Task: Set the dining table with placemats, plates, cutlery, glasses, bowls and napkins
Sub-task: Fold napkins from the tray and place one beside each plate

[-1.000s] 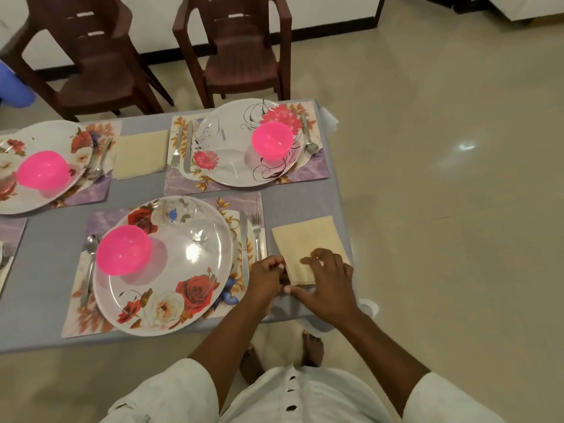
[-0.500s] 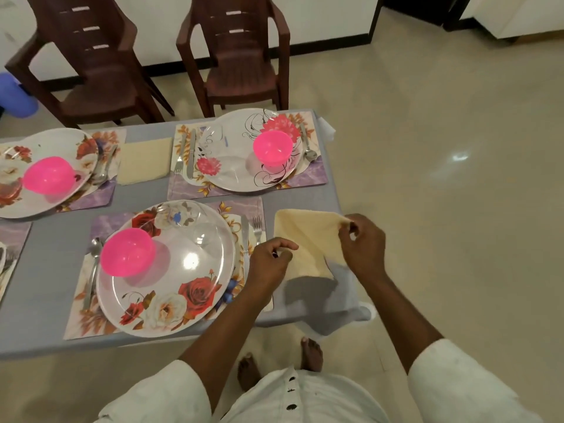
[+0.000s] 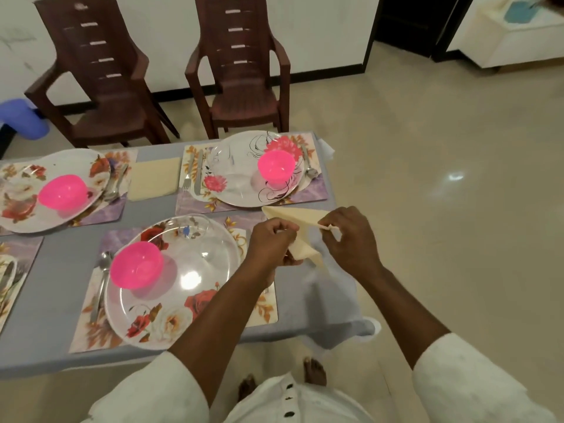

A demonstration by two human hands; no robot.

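A cream napkin (image 3: 300, 236) is held lifted above the right end of the table (image 3: 61, 270), between the near place setting and the table's right edge. The left hand (image 3: 271, 242) is curled round the napkin's near part, with the cloth passing under its fingers. The right hand (image 3: 348, 236) pinches a corner of the napkin between thumb and fingertips, the other fingers being bent. The napkin is stretched between the two hands in a folded, roughly triangular shape.

On the near placemat (image 3: 262, 309), a flowered plate (image 3: 171, 300) carries a pink bowl (image 3: 136, 265) at its left and an overturned clear glass (image 3: 189, 228) at its far side. A spoon (image 3: 102, 282) lies just left of this plate. On the far right placemat (image 3: 317, 190), a second plate (image 3: 241, 190) bears another pink bowl (image 3: 276, 167); a fork (image 3: 188, 175) and knife (image 3: 199, 172) lie to its left and a spoon (image 3: 309, 166) to its right. A second napkin (image 3: 154, 182) lies flat on the table between the two far settings. At the far left, a third plate (image 3: 18, 206) holds a pink bowl (image 3: 63, 192). Two brown chairs (image 3: 244, 74) stand beyond the table.
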